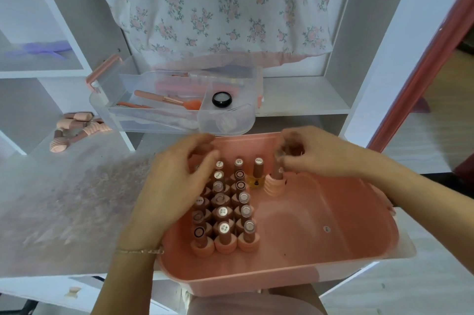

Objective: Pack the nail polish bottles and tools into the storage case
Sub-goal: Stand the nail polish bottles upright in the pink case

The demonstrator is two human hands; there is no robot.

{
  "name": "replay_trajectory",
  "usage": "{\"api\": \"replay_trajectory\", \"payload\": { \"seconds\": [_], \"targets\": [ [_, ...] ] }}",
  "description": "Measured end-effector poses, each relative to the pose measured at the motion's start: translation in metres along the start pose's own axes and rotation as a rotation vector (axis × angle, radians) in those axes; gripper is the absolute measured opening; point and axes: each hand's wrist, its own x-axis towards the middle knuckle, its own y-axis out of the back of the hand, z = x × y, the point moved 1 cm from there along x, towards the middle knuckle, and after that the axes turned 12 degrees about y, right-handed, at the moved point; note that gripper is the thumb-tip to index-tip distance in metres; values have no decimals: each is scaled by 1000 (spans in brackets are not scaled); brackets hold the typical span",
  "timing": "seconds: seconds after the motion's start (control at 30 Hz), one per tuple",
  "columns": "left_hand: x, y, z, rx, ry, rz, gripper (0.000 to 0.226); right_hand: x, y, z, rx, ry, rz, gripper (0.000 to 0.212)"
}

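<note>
A pink storage case [333,245] sits in front of me with several nail polish bottles [223,214] standing in rows along its left side. My left hand [177,183] hovers over the left rows, fingers spread and relaxed. My right hand [315,154] pinches the cap of a pink ribbed bottle [275,183] standing at the far end of the case, beside a yellow bottle [257,173]. A few more pink bottles [77,130] lie on the table at the far left.
A clear plastic tray [177,104] with a pink handle stands behind the case; it holds brushes, tools and a round black jar [222,99]. White shelving rises at the back, with a floral cloth [218,4] hanging over it. A translucent sheet covers the table on the left.
</note>
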Motion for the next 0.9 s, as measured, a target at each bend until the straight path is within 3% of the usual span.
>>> {"api": "replay_trajectory", "payload": {
  "seconds": [0.13, 0.37, 0.5, 0.57, 0.6, 0.8, 0.9],
  "targets": [
    [0, 1, 3, 60, 21, 76, 31, 0, -23, 11, -232, -30, -203, 6],
    [-2, 10, -16, 41, 169, 0, 37, 1, -28, 18, -283, -41, -247, 16],
    [-6, 12, -28, -128, 378, -121, 41, -2, -29, 27, -235, -209, -349, 20],
    [-7, 12, -28, -216, 379, -142, 29, -1, -33, 29, -214, -335, -453, 14],
    [-7, 12, -27, -229, 368, -129, 35, 0, -35, 30, -190, -377, -475, 11],
    [-7, 12, -30, -260, 361, -121, 50, 4, -52, 33, 151, -476, -267, 7],
    [-6, 12, -31, -274, 356, -129, 51, 5, -60, 37, 147, -466, -191, 12]
  ]
}}
